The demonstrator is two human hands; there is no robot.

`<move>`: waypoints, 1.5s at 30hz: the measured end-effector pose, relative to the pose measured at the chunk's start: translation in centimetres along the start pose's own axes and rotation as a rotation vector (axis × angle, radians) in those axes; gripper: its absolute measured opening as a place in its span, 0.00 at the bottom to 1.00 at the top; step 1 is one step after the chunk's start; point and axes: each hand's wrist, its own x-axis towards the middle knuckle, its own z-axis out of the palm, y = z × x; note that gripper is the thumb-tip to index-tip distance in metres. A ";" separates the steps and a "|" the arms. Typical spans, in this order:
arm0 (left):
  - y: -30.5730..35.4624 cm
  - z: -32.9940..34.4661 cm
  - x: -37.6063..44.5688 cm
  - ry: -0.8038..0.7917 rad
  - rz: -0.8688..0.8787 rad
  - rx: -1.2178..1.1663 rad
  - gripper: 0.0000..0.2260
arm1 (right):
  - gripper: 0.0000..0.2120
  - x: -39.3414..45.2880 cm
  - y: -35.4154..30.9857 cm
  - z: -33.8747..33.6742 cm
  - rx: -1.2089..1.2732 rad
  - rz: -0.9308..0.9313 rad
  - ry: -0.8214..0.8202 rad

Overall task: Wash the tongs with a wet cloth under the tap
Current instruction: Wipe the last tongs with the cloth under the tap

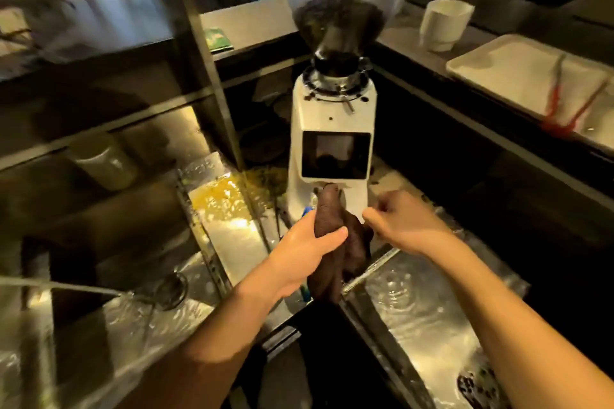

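1. The tongs (pixel 576 100), red-handled with metal arms, are seen lying on a white tray (pixel 498 70) on the counter at the far right, well apart from both hands. Nothing is touching them.
2. A dark brown cloth (pixel 335 242) is gripped in the left hand (pixel 309 249), bunched up into a roll, with its top end poking above the fist and the rest hanging down below it.
3. The right hand (pixel 398 222) is held just beside the cloth, fingers curled in loosely. Whether a corner of the cloth is pinched there can't be told, it's kinda blurry at that spot.
4. Something blue (pixel 307 211) is peeking out behind the left hand, too hidden to be identified.
5. Right behind the hands, a white coffee grinder (pixel 332 129) is parked upright, with a dark screen on its front and a clear hopper (pixel 339 23) half full of beans on top.
6. A wet steel counter (pixel 425 315) is spread out under the right forearm, with water pooled on it.
7. A steel sink (pixel 109 319) is seen at lower left, with a round drain strainer (pixel 169 289) in it.
8. Steel shelving (pixel 109 129) fills the left side, with a pale jar (pixel 106 163) tucked on a lower shelf.
9. A white cup (pixel 445 25) is sat on the far counter, near the tray's back corner.
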 end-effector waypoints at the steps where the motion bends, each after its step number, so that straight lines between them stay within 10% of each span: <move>1: -0.3 -1.2 -0.7 0.014 0.022 -0.022 0.05 | 0.14 0.2 -0.9 1.3 0.035 -0.001 -0.039; 16: -4.6 -19.4 -6.2 0.626 0.031 -0.458 0.08 | 0.13 7.1 -11.9 19.2 -0.174 -0.075 -0.254; 29: -6.8 -21.3 0.7 0.752 -0.140 -0.409 0.04 | 0.18 13.7 -7.7 26.0 -0.550 -0.066 -0.104; 45: -5.7 -26.7 -8.5 0.892 0.020 -0.535 0.06 | 0.11 8.7 -15.2 24.3 0.034 -0.093 -0.193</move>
